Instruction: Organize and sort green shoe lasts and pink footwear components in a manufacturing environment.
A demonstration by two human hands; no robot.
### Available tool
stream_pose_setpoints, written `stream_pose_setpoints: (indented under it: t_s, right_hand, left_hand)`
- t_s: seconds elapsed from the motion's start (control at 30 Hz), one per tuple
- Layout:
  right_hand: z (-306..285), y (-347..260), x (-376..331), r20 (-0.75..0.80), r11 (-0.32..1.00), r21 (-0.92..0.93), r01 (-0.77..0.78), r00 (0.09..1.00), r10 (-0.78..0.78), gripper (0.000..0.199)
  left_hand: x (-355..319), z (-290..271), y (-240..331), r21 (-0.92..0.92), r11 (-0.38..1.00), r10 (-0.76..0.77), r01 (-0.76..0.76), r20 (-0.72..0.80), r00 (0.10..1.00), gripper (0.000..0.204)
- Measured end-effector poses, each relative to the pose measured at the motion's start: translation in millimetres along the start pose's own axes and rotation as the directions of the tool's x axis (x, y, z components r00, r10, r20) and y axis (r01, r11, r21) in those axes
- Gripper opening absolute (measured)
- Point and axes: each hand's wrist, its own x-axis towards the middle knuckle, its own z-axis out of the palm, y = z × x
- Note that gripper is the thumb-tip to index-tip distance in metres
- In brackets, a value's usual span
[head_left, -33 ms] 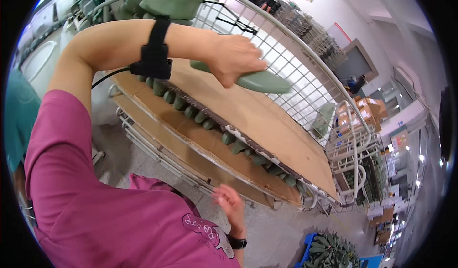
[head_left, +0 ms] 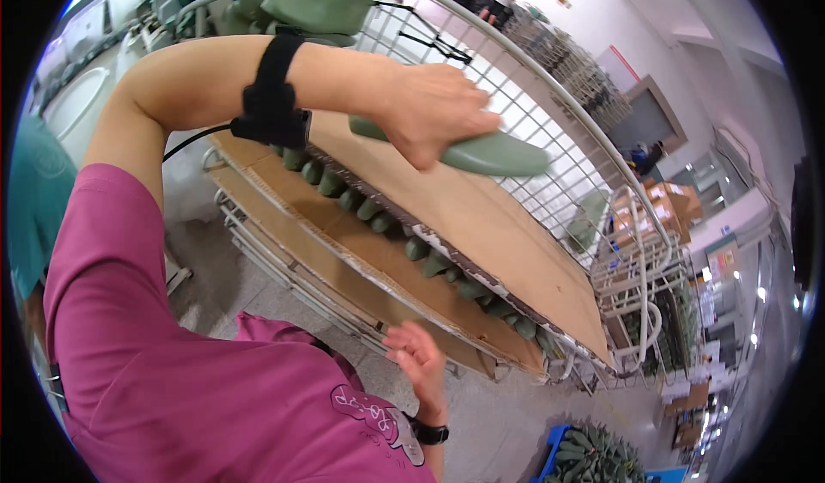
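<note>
My left hand (head_left: 438, 112) is wrapped over the middle of a green shoe last (head_left: 505, 154), its fingers closed on it. Both ends of the last stick out past the hand, above the cardboard-lined top shelf (head_left: 507, 251) of a wire rack cart. Lower down, in front of the cart, my right hand (head_left: 418, 358) hangs in the air with loosely bent fingers, slightly apart, and nothing in it. More lasts (head_left: 351, 199) poke out in a row from the shelf below. Several larger ones (head_left: 314, 10) are piled at the cart's far left end.
White wire mesh (head_left: 507, 79) walls the cart's far side. A blue crate (head_left: 550, 457) heaped with green lasts stands on the floor at the lower right. Cardboard boxes (head_left: 662, 208) and other racks are beyond. A person in a teal shirt (head_left: 39, 199) is at the left edge.
My left hand has shifted a little to the right and down in the picture, with the shoe last in it. My right hand has risen slightly, its fingers a bit more spread.
</note>
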Motion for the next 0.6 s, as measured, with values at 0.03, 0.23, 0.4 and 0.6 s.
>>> stream_pose_setpoints:
  t_s: [0.03,0.23,0.4,0.6]
  right_hand:
    - [5,-14,11,0.052,0.995,0.002,0.096,0.994,-0.096,0.059]
    - [37,-54,40,0.084,0.764,0.234,0.601,0.771,-0.631,0.069]
    - [41,-56,41,0.036,0.839,0.374,0.395,0.898,-0.438,0.070]
    - [8,-22,22,-0.120,0.853,0.508,0.119,0.991,-0.066,0.073]
  left_hand:
    - [-2,-14,21,-0.036,0.999,-0.014,0.012,-0.058,0.998,0.054]
    - [-28,-17,138,-0.337,0.939,-0.050,0.073,0.078,0.996,0.053]
    - [-27,17,165,-0.358,0.905,-0.171,0.231,0.192,0.966,0.077]
    - [-20,18,157,-0.460,0.845,-0.120,0.271,0.332,0.936,0.062]
